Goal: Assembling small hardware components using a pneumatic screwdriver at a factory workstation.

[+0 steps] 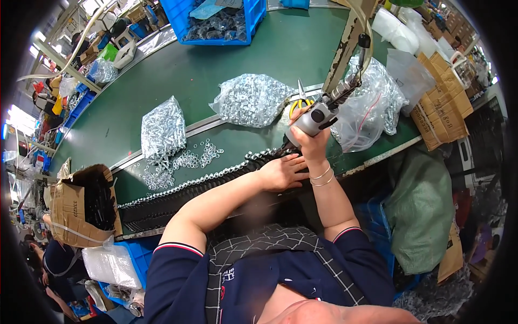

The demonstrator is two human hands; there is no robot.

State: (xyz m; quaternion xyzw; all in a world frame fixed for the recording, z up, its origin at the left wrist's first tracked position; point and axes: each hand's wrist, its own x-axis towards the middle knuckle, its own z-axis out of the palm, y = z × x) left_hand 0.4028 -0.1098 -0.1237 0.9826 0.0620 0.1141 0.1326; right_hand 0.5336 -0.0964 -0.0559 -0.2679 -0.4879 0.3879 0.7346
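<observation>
My right hand [313,144] is wrapped round a grey power screwdriver [309,122], its tip down at the right end of a long row of black parts [216,186]. Small silver metal pieces line the row's far edge. My left hand [281,174] lies on the row's right end, fingers outstretched and apart, just below the tool's tip. Yellow-handled pliers [301,97] rest behind the screwdriver. Loose metal rings [186,160] lie beyond the row, beside an open clear bag of silver screws [163,128]. What the tip touches is hidden.
A full clear bag of metal pieces [252,100] sits mid-table; another bag [372,108] lies at right. A blue crate [253,21] stands far back. An open carton of black parts [69,208] is at left. A worn metal post [348,46] rises behind the tool.
</observation>
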